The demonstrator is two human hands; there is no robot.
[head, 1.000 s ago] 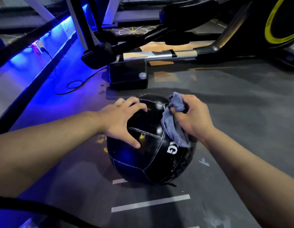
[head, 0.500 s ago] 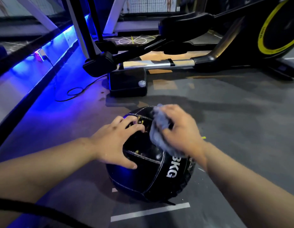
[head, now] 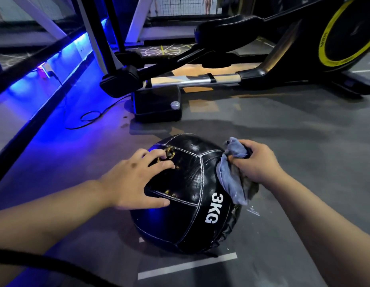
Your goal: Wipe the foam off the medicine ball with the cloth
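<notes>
A black medicine ball (head: 186,206) marked "3KG" in white sits on the grey gym floor in the middle of the head view. My left hand (head: 134,181) rests on its upper left side, fingers spread and bent over the surface. My right hand (head: 255,162) grips a bunched grey-blue cloth (head: 231,172) and holds it against the ball's upper right side; the cloth's lower end hangs down the ball. No foam is plainly visible on the panels facing me.
A black exercise machine base (head: 158,105) with a silver rail (head: 192,79) stands just behind the ball. A black cable (head: 91,119) loops on the floor at left beside a blue-lit ledge. White floor lines (head: 186,266) lie in front. A yellow-rimmed flywheel (head: 345,36) is at far right.
My right hand has moved the cloth from the ball's top to its right side. The ball has turned, so "3KG" faces me more. My left hand stays on the ball.
</notes>
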